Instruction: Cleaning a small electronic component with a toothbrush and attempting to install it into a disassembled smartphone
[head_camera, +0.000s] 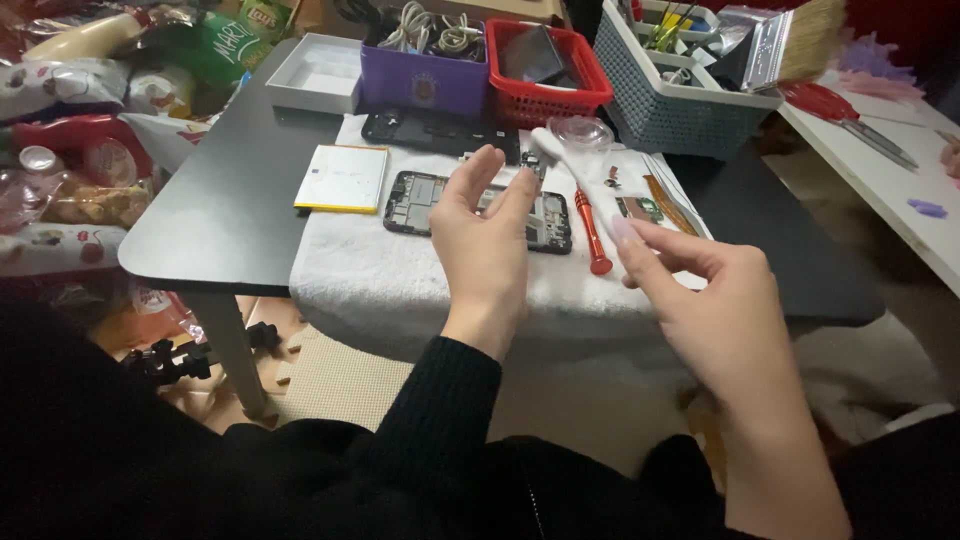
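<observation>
Matt black table (230, 190), fuzzy white cloth (370, 275), glossy red plastic basket (548, 100), smooth white plastic tool (580, 180).

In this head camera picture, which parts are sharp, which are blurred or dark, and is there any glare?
Head view: the opened black phone body on the white cloth is fairly sharp; the right hand and its white stick-shaped tool look slightly soft; the black sleeve is nearly featureless dark; no strong glare.
</observation>
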